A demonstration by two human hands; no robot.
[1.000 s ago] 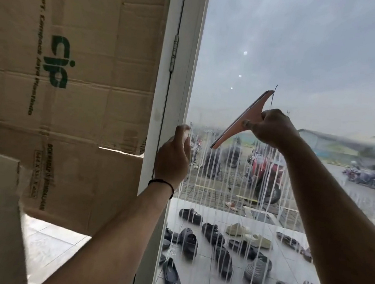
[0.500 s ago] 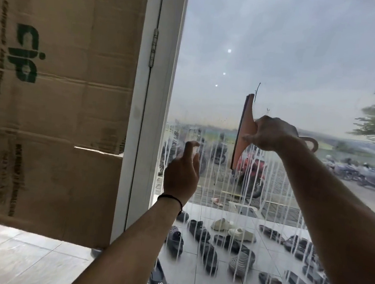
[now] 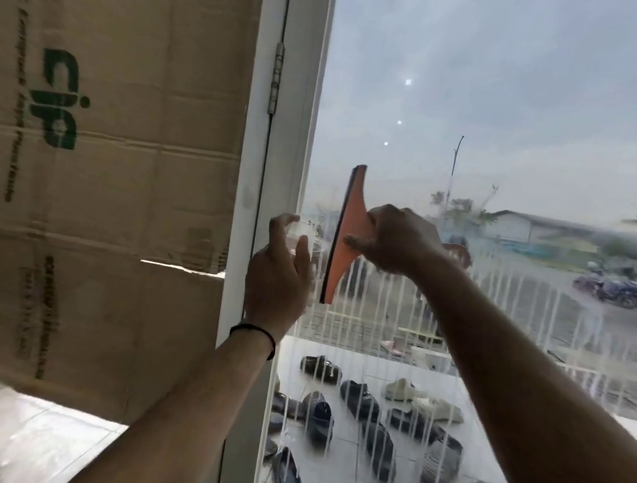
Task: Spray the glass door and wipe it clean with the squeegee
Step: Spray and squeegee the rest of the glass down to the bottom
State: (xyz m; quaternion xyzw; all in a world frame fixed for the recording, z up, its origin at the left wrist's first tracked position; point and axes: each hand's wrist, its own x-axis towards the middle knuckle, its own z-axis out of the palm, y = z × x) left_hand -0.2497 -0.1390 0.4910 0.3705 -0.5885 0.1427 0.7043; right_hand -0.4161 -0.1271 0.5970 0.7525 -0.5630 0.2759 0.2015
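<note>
The glass door (image 3: 517, 104) fills the right side of the view. Its upper part looks clear, while white streaks of cleaner run down the lower half. My right hand (image 3: 398, 241) grips the handle of an orange squeegee (image 3: 348, 236), whose dark blade stands nearly upright against the glass close to the left edge of the pane. My left hand (image 3: 278, 276), with a black band on the wrist, is raised just left of the blade in front of the white door frame (image 3: 278, 159). Its fingers are loosely curved and hold nothing. No spray bottle is in view.
A big brown cardboard sheet (image 3: 101, 181) with green print covers the wall left of the frame. A metal hinge (image 3: 276, 77) sits on the frame. Several shoes (image 3: 369, 421) lie on the tiles outside, behind the glass. Pale floor tiles (image 3: 37, 440) show at the lower left.
The squeegee turned from slanted to upright and moved left toward the frame. My left hand came off the frame and glass, and its fingers now hang loosely curved.
</note>
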